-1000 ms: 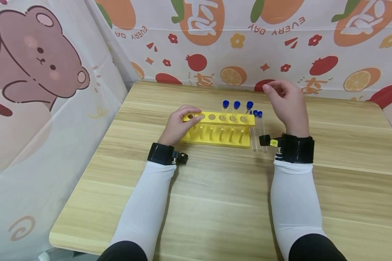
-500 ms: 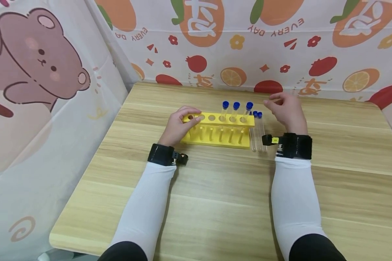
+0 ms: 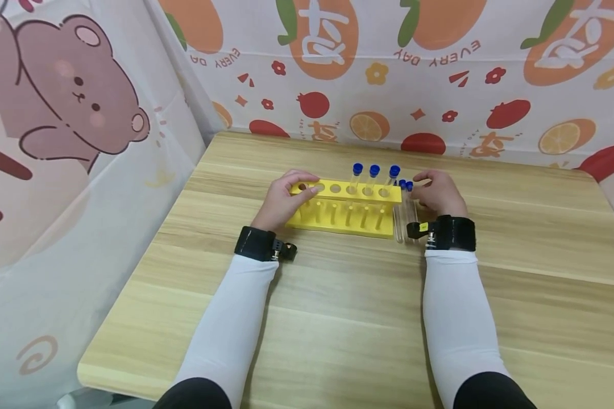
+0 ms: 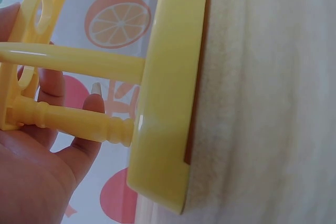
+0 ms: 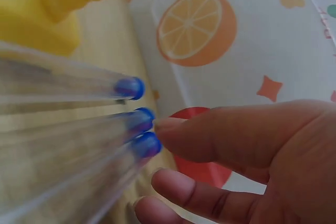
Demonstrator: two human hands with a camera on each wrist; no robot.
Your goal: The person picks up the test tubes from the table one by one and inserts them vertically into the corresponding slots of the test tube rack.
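Note:
A yellow test tube rack [image 3: 332,195] stands on the table. My left hand [image 3: 278,200] grips its left end, the thumb over the top plate and the other fingers behind. Three test tubes with blue caps [image 3: 374,170] stand upright in the holes at the rack's right end. Beside that end, three more clear capped test tubes [image 5: 79,142] lie on the table. Over their capped ends is my right hand [image 3: 442,196]. In the right wrist view its thumb tip [image 5: 170,127] is right at a blue cap, the other fingers apart from the thumb below.
The wooden table [image 3: 337,318] extends toward me and to both sides. Fruit-printed cloth [image 3: 266,62] hangs along its back edge, and a bear-printed cloth [image 3: 148,238] is at the left. The rack's left holes hold no tubes.
My right hand has come down and toward me, from above the table's back edge to the caps of the lying test tubes. The left hand keeps its grip on the rack.

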